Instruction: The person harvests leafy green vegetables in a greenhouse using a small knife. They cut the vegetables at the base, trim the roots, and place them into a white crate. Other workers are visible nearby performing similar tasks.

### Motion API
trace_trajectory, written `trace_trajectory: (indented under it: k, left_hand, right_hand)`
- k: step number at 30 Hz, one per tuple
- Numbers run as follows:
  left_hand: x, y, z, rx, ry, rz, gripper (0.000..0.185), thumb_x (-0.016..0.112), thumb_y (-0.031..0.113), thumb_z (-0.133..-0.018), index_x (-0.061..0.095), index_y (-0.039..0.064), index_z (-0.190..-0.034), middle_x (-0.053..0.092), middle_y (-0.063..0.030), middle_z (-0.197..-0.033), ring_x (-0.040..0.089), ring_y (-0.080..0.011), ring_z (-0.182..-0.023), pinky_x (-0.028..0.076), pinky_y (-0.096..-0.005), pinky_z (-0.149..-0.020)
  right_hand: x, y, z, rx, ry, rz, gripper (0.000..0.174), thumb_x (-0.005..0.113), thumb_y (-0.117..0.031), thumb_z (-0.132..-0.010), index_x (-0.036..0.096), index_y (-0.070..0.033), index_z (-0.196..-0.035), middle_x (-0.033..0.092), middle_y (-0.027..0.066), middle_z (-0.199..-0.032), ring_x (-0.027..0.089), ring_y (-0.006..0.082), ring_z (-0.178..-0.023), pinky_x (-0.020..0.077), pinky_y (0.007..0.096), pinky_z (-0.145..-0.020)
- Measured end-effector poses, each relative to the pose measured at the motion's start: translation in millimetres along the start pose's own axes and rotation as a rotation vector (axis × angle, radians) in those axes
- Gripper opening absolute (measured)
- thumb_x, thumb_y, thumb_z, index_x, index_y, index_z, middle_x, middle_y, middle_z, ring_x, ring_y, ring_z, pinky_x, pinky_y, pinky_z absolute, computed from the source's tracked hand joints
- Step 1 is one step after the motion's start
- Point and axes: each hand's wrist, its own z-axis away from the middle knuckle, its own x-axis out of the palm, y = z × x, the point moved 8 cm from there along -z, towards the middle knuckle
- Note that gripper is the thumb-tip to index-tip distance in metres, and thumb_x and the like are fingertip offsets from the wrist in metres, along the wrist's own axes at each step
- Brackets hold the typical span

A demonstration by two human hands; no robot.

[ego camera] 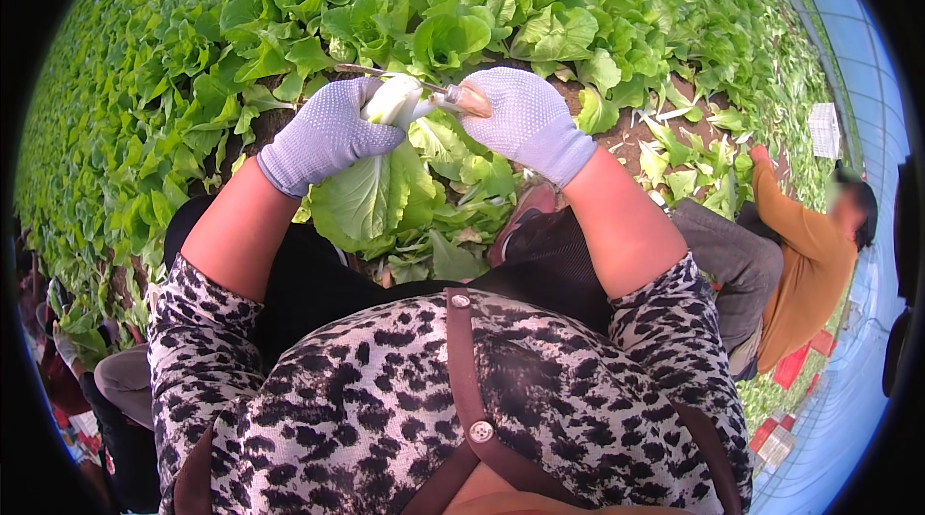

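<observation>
My left hand (336,132), in a pale dotted knit glove, is closed around the white base of a leafy green vegetable head (361,197), its leaves hanging down between my knees. My right hand (517,121), gloved alike, grips the wooden handle of a knife (473,99). The narrow metal blade runs leftward from the handle, behind the white base, and its tip shows above my left hand. The stem end of the vegetable points to the right, close to the handle. Cut leaves (470,172) lie on the ground beneath my hands.
Dense rows of leafy green plants (253,16) stand ahead and left. Loose leaves (676,146) lie on bare soil at the right. A co-worker in an orange top (813,276) crouches close on the right; others are at the far left. A white crate (824,130) stands near blue sheeting (863,81).
</observation>
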Motion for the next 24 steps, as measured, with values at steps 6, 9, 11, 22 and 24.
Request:
trace_trajectory:
  k: [6,9,11,22,24]
  left_hand:
    - [-40,-27,1,-0.203,0.251,-0.525,0.043,0.072,0.023,-0.075,0.065,-0.002,-0.110,0.072,-0.0192,-0.092,0.071,-0.0290,-0.083,0.054,-0.0378,-0.078]
    - [-53,-38,-1,-0.207,0.319,-0.322,0.048,0.070,0.024,-0.079,0.061,-0.003,-0.118,0.071,-0.0174,-0.098,0.069,-0.0223,-0.088,0.053,-0.0362,-0.082]
    - [-49,-40,-3,-0.145,0.327,-0.220,0.050,0.069,0.023,-0.081,0.059,-0.003,-0.122,0.070,-0.0162,-0.102,0.067,-0.0188,-0.092,0.052,-0.0343,-0.084]
    - [34,32,-21,0.441,-0.023,0.023,0.073,0.073,0.058,-0.078,0.056,0.003,-0.122,0.060,-0.0123,-0.109,0.058,-0.0218,-0.102,0.047,-0.0349,-0.091]
    - [25,32,-22,0.435,0.053,0.129,0.072,0.075,0.055,-0.075,0.056,0.001,-0.117,0.060,-0.0102,-0.097,0.057,-0.0213,-0.095,0.048,-0.0345,-0.086]
  right_hand:
    - [-34,17,0,0.042,0.029,0.118,0.031,0.069,-0.035,-0.084,0.066,-0.005,-0.090,0.064,0.0154,-0.081,0.064,0.0344,-0.076,0.0507,0.0433,-0.069]
    - [-55,21,4,0.142,0.102,-0.281,0.034,0.074,-0.034,-0.083,0.065,-0.002,-0.091,0.062,0.0091,-0.073,0.060,0.0208,-0.063,0.0474,0.0345,-0.060]
    - [-34,21,15,0.346,-0.097,-0.592,0.032,0.075,-0.033,-0.084,0.065,-0.003,-0.092,0.060,0.0042,-0.069,0.058,0.0140,-0.060,0.0470,0.0301,-0.059]
    - [-10,-34,4,0.240,0.100,-0.882,0.037,0.076,-0.030,-0.087,0.065,-0.001,-0.107,0.067,0.0095,-0.093,0.063,0.0163,-0.084,0.0516,0.0310,-0.078]
    - [-12,-32,6,0.219,0.092,-0.968,0.034,0.072,-0.027,-0.090,0.064,0.000,-0.108,0.066,0.0078,-0.093,0.062,0.0155,-0.082,0.0514,0.0318,-0.077]
